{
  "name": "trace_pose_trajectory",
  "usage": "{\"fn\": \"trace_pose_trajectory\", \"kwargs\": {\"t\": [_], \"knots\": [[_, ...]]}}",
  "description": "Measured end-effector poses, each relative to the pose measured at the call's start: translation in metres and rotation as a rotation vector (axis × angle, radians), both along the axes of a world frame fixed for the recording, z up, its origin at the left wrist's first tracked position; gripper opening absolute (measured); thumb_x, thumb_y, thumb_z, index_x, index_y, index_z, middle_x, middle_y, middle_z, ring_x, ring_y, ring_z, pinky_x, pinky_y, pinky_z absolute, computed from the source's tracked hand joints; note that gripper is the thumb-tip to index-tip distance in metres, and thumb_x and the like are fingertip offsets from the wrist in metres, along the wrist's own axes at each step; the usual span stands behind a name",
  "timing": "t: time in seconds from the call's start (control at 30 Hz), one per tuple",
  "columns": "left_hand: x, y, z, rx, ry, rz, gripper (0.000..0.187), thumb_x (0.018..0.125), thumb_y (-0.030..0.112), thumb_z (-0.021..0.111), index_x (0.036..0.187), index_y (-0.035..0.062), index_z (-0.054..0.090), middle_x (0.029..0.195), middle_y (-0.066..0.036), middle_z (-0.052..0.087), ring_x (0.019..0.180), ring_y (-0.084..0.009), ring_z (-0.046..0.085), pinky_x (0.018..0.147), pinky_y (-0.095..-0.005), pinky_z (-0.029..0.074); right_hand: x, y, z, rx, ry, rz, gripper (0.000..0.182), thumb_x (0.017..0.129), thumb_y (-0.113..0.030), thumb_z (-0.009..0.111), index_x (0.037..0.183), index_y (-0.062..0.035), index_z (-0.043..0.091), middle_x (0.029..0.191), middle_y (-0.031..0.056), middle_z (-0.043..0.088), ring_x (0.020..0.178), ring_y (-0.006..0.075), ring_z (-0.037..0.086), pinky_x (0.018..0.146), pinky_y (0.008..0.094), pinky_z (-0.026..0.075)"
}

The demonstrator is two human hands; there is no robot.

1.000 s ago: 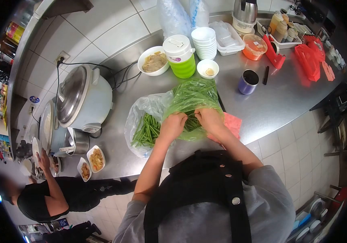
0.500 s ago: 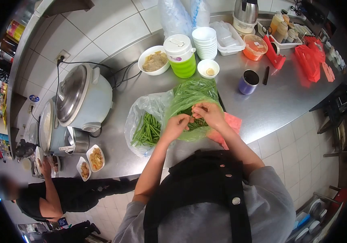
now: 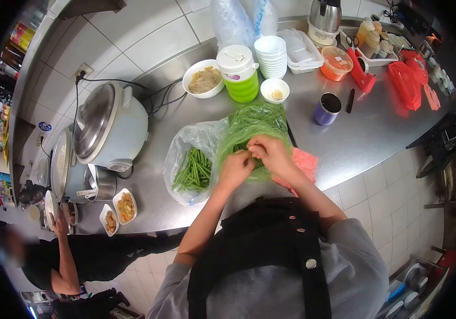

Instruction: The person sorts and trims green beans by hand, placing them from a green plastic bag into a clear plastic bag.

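My left hand (image 3: pixel 238 167) and my right hand (image 3: pixel 268 153) meet over a green plastic bag (image 3: pixel 254 125) of green beans. The fingers of both are bent and pinched together; what they hold, if anything, is too small to make out. Left of them, a clear plastic bag (image 3: pixel 174 142) stands open with cut green bean pieces (image 3: pixel 193 169) inside. A pink cloth (image 3: pixel 305 164) lies partly under my right forearm.
Behind the bags are a green-and-white jug (image 3: pixel 239 80), stacked white bowls (image 3: pixel 270 56) and a bowl of food (image 3: pixel 203 79). A purple cup (image 3: pixel 327 109) is at right, a large rice cooker (image 3: pixel 112 125) at left. A co-worker (image 3: pixel 63 260) holds a dish at far left.
My hands have drawn closer together, the left one moving slightly right. The co-worker's hand and dish at far left have shifted a little.
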State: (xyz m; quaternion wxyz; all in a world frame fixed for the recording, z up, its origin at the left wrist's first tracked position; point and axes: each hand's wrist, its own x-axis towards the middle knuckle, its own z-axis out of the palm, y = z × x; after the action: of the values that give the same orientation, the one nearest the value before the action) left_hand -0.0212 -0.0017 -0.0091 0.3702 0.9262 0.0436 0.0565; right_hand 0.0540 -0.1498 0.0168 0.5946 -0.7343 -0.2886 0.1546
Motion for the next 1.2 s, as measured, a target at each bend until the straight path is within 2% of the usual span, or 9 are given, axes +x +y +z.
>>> {"fn": "trace_pose_trajectory", "kwargs": {"t": [0.13, 0.23, 0.37, 0.6, 0.67, 0.7, 0.77, 0.87, 1.2], "knots": [[-0.005, -0.006, -0.006, 0.34, 0.194, -0.024, 0.016, 0.083, 0.015, 0.06, 0.09, 0.0029, 0.067, 0.085, -0.018, 0.068, 0.08, -0.0382, 0.066, 0.068, -0.0472, 0.052, -0.017, 0.008, 0.041, 0.114, -0.376, 0.002, 0.013, 0.088, -0.003, 0.065, 0.1, 0.0003, 0.066, 0.096, 0.012, 0.068, 0.083, 0.0261, 0.066, 0.072, 0.0347, 0.052], [-0.006, -0.008, -0.021, 0.297, -0.045, 0.098, 0.024, 0.083, 0.015, 0.06, 0.103, 0.0039, 0.065, 0.091, -0.019, 0.067, 0.079, -0.0377, 0.067, 0.067, -0.0499, 0.053, -0.033, 0.026, 0.078, 0.424, -0.338, -0.103, 0.018, 0.087, -0.004, 0.067, 0.104, -0.0014, 0.067, 0.097, 0.0131, 0.067, 0.085, 0.0287, 0.066, 0.075, 0.0357, 0.052], [-0.007, 0.003, -0.041, 0.321, -0.289, 0.096, 0.025, 0.083, 0.013, 0.059, 0.105, 0.0031, 0.064, 0.093, -0.02, 0.066, 0.078, -0.0382, 0.067, 0.066, -0.05, 0.053, -0.049, 0.059, 0.072, 0.482, -0.356, 0.008, 0.02, 0.088, -0.007, 0.065, 0.107, -0.0036, 0.069, 0.1, 0.0141, 0.066, 0.087, 0.0302, 0.066, 0.077, 0.0374, 0.052], [-0.018, 0.019, -0.03, 0.372, -0.098, -0.024, 0.028, 0.083, 0.01, 0.058, 0.109, 0.0018, 0.062, 0.097, -0.022, 0.065, 0.076, -0.0391, 0.067, 0.065, -0.0502, 0.054, -0.014, 0.033, 0.052, -0.522, -0.331, 0.511, 0.016, 0.086, -0.01, 0.057, 0.095, -0.0051, 0.07, 0.098, 0.0133, 0.069, 0.09, 0.0368, 0.066, 0.081, 0.0447, 0.052], [-0.01, 0.017, -0.026, 0.409, -0.044, 0.025, 0.024, 0.085, 0.011, 0.057, 0.106, 0.0018, 0.063, 0.095, -0.022, 0.066, 0.079, -0.0406, 0.066, 0.068, -0.0499, 0.053, 0.002, 0.03, 0.023, -1.01, -0.309, 0.533, 0.026, 0.084, -0.012, 0.056, 0.107, -0.0028, 0.066, 0.116, 0.0189, 0.063, 0.097, 0.0376, 0.065, 0.078, 0.0479, 0.054], [-0.007, 0.016, -0.023, 0.452, 0.014, 0.074, 0.021, 0.088, 0.012, 0.056, 0.103, 0.0019, 0.065, 0.093, -0.022, 0.066, 0.082, -0.0421, 0.065, 0.071, -0.0495, 0.053, 0.005, 0.03, -0.003, -1.011, -0.305, 0.525, 0.026, 0.084, -0.012, 0.056, 0.107, -0.0028, 0.066, 0.116, 0.0189, 0.063, 0.097, 0.0376, 0.065, 0.078, 0.0479, 0.054], [-0.003, 0.015, -0.026, 0.472, -0.002, 0.071, 0.015, 0.089, 0.007, 0.054, 0.095, 0.0008, 0.066, 0.09, -0.02, 0.065, 0.079, -0.0413, 0.065, 0.069, -0.0495, 0.053, 0.005, 0.034, -0.062, -0.608, -0.472, 0.05, 0.027, 0.083, -0.009, 0.056, 0.107, 0.0018, 0.062, 0.111, 0.0227, 0.062, 0.102, 0.0353, 0.063, 0.078, 0.0462, 0.056], [0.004, 0.014, -0.02, 0.501, 0.076, 0.079, 0.011, 0.087, 0.01, 0.059, 0.092, 0.0016, 0.065, 0.088, -0.02, 0.064, 0.077, -0.0407, 0.065, 0.069, -0.0497, 0.053, -0.004, 0.044, -0.101, -0.514, -0.584, -0.134, 0.028, 0.081, -0.007, 0.059, 0.107, 0.0028, 0.061, 0.114, 0.0256, 0.061, 0.102, 0.0373, 0.063, 0.075, 0.048, 0.056], [0.003, 0.032, -0.022, 0.492, -0.047, -0.012, 0.029, 0.084, 0.008, 0.062, 0.113, 0.0104, 0.066, 0.096, -0.019, 0.067, 0.083, -0.0391, 0.066, 0.071, -0.0487, 0.053, 0.008, 0.022, -0.073, -0.701, -0.461, 0.021, 0.018, 0.076, -0.008, 0.066, 0.092, -0.0006, 0.067, 0.089, 0.0205, 0.068, 0.088, 0.0377, 0.067, 0.076, 0.0468, 0.054]]}}
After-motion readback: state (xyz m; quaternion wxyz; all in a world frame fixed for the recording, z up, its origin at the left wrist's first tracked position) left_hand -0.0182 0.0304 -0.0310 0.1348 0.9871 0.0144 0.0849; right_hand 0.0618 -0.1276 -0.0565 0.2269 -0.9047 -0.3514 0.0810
